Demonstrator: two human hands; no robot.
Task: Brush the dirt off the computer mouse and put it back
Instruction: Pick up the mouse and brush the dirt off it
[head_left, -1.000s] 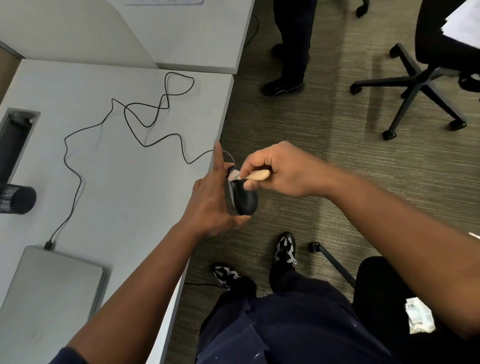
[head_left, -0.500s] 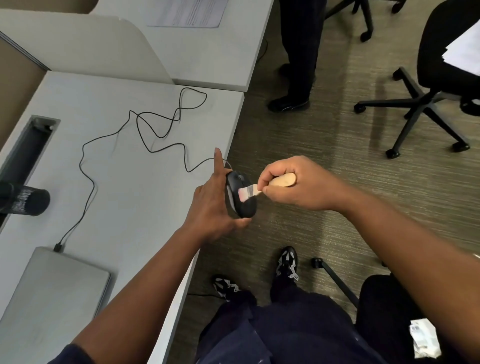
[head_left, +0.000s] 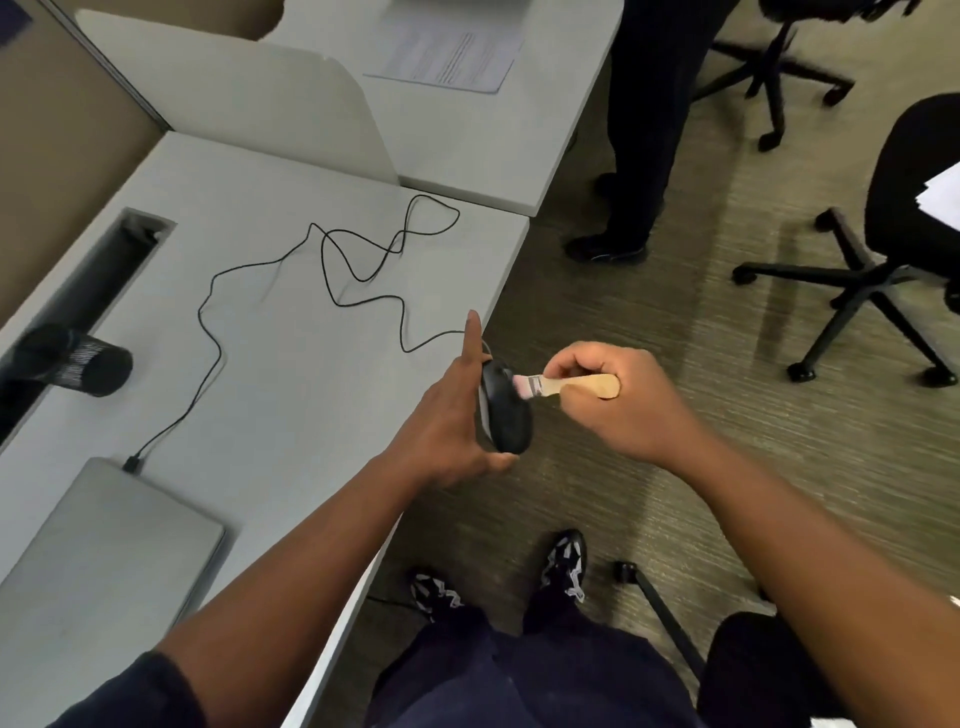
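My left hand (head_left: 447, 415) holds a black wired computer mouse (head_left: 506, 410) on its side, just past the desk's right edge over the floor. The thumb hooks under the mouse and the index finger points straight up. My right hand (head_left: 618, 400) grips a small brush (head_left: 571, 385) by its wooden handle. The pale bristles touch the upper part of the mouse. The mouse's black cable (head_left: 332, 270) loops across the grey desk (head_left: 291, 395) to a closed laptop (head_left: 93, 566) at the near left.
A black mesh cup (head_left: 78, 358) lies beside a cable slot (head_left: 104, 270) at the desk's left. A paper sheet (head_left: 447, 54) lies on the neighbouring desk. Another person's legs (head_left: 639, 156) stand ahead, with office chairs (head_left: 872, 275) to the right. My own feet are below.
The brush has swept from the mouse's top down over its face and back toward the upper part. My left hand keeps the mouse in about the same spot. The camera has tilted up.
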